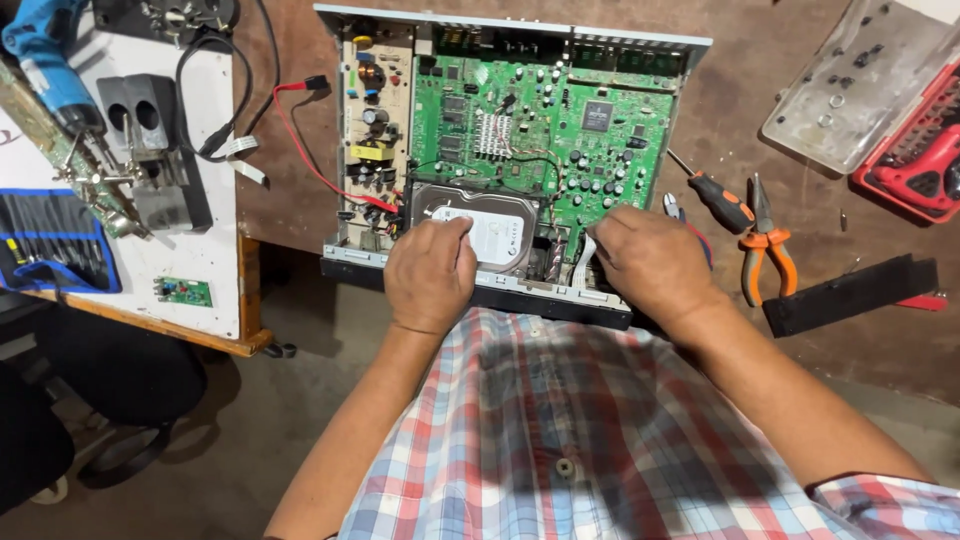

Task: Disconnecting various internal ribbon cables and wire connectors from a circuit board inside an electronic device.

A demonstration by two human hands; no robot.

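Left hand [430, 272] rested on the hard drive [485, 225], which sat in the open chassis [515, 160]. Circuit board [530, 115] lay beyond both hands. Right hand [650, 262] sat at the chassis front edge; screwdriver [715, 198] and pliers [765, 245] lay just right of it, bit case [900, 100] farther right.

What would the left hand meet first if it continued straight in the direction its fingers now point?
The left hand already rests on the hard drive. Pointing away from the person, it would probably slide over the drive and first meet the green circuit board and its small heatsink; depth is unclear.
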